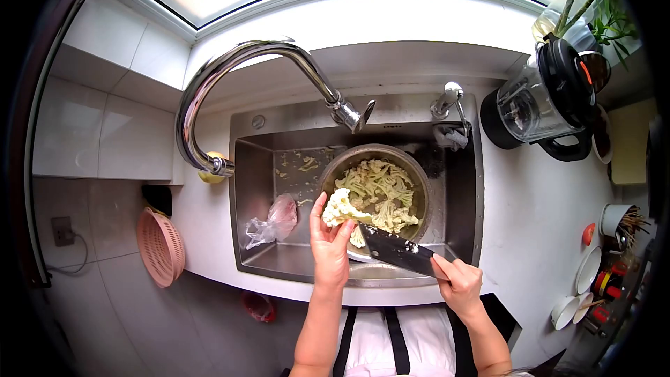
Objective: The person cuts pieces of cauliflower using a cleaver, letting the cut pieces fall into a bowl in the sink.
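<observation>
My left hand (330, 248) holds a piece of cauliflower (339, 207) over the near left rim of a round metal bowl (333, 169). The bowl sits in the steel sink and holds many cut cauliflower florets (380, 185). My right hand (459, 282) is closed round the handle of a black knife (401, 251). Its broad blade, with white crumbs stuck on it, points left, and its tip is at the cauliflower piece. Part of another pale rim shows beneath the blade.
A crumpled plastic bag (277, 221) and cauliflower scraps (308, 163) lie in the sink (244, 188). A tall curved faucet (188, 112) arches over its left side. A blender (534, 101) stands on the right counter, with bowls (588, 270) nearer the front. A pink basket (160, 246) is at left.
</observation>
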Demonstrator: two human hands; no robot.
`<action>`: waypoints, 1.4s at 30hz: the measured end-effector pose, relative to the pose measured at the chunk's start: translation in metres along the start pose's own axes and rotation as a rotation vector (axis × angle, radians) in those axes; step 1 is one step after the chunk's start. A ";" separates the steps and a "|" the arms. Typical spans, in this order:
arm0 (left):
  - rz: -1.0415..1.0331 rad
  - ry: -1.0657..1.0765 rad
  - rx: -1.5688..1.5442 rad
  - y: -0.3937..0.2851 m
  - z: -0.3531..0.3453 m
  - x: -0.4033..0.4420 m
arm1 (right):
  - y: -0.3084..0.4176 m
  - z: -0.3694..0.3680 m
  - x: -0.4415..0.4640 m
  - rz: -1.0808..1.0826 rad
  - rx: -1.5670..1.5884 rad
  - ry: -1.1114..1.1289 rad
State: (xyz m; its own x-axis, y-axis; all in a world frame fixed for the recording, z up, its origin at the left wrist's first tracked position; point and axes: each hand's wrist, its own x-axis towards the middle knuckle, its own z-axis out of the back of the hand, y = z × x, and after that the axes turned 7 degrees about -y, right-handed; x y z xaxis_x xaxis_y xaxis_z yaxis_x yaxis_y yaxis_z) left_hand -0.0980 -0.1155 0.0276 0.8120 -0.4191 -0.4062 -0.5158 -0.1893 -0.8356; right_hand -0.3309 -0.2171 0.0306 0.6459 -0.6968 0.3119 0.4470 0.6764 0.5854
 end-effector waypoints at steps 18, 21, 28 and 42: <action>0.182 -0.060 -0.136 0.009 0.021 0.004 | -0.006 -0.015 0.021 0.238 -0.055 -0.039; 0.267 0.064 -0.213 0.015 0.021 -0.002 | -0.002 -0.022 0.027 0.269 -0.015 -0.064; 0.424 -0.035 -0.290 0.009 0.014 -0.010 | 0.004 -0.033 0.041 0.346 0.002 -0.070; 0.454 -0.091 -0.370 0.014 0.037 -0.001 | -0.046 -0.068 0.039 0.309 -0.041 -0.022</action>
State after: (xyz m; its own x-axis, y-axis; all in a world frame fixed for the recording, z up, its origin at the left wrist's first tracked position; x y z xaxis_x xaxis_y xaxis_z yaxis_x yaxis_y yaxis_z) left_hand -0.0961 -0.0852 0.0027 0.4992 -0.4559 -0.7369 -0.8650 -0.3128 -0.3924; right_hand -0.2839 -0.2589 -0.0352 0.7420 -0.4616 0.4862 0.2565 0.8655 0.4301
